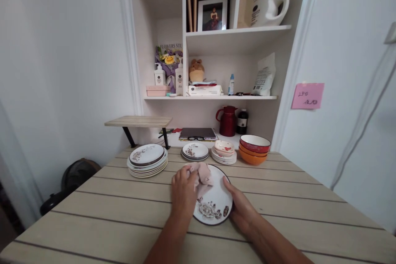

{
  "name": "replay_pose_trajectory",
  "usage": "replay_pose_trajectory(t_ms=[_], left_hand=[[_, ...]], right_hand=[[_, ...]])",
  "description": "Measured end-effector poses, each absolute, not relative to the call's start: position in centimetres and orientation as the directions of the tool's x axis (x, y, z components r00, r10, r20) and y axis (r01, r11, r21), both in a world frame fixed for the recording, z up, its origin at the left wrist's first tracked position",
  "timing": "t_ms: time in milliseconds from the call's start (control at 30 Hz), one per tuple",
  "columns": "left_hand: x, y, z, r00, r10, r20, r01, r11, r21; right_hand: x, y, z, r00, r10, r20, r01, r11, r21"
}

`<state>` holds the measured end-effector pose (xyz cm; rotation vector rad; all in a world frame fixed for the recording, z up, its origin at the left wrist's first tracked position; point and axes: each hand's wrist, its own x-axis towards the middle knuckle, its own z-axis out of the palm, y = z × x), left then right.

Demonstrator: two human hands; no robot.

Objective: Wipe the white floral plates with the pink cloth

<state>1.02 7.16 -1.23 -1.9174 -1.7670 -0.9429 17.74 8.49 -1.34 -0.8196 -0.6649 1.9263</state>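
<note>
A white plate (216, 196) with a dark rim and a brown flower print is tilted up above the table, its face toward me. My right hand (243, 206) grips it by the right edge, thumb on the face and the other fingers behind, out of sight. A pale pink cloth (202, 173) is bunched in my left hand (185, 189) and lies against the upper left of the plate's face. Part of the plate's left edge is hidden by that hand.
Behind the plate stand a left plate stack (147, 163), a smaller plate stack (194, 151), small dishes on saucers (224, 152) and stacked red and orange bowls (254, 150). A small wooden riser (139, 121) stands back left. Shelving (235, 33) rises behind, with a red jug (228, 121) below.
</note>
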Motion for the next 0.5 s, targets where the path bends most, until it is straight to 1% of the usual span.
replay_pose_trajectory(t_ms=[67, 133, 233, 300, 367, 433, 500], left_hand=[[0.8, 7.0, -1.1, -0.006, 0.723, 0.69, 0.981, -0.13, 0.145], [1.3, 6.8, -1.1, 0.055, 0.722, 0.69, 0.979, -0.176, 0.105], [2.9, 6.4, -1.7, 0.233, 0.693, 0.682, 0.938, -0.344, 0.029], [3.9, 6.4, -2.2, 0.362, 0.644, 0.674, 0.883, -0.469, -0.027], [4.5, 6.4, -2.5, 0.435, 0.599, 0.672, 0.838, -0.542, -0.059], [4.4, 6.4, -2.3, 0.428, 0.59, 0.684, 0.836, -0.546, -0.053], [3.7, 6.3, -1.8, 0.352, 0.607, 0.712, 0.873, -0.488, -0.016]], right_hand=[[17.9, 8.7, -1.4, -0.339, 0.891, -0.302, -0.554, -0.448, -0.701], [18.1, 9.0, -1.5, -0.335, 0.89, -0.309, -0.602, -0.455, -0.656], [18.5, 9.5, -1.7, -0.375, 0.887, -0.269, -0.65, -0.459, -0.606], [18.7, 9.5, -1.7, -0.415, 0.884, -0.214, -0.647, -0.453, -0.613], [18.7, 9.2, -1.6, -0.45, 0.876, -0.175, -0.621, -0.448, -0.643], [18.4, 8.8, -1.4, -0.478, 0.859, -0.182, -0.573, -0.463, -0.676], [18.1, 8.3, -1.1, -0.49, 0.845, -0.211, -0.516, -0.477, -0.711]])
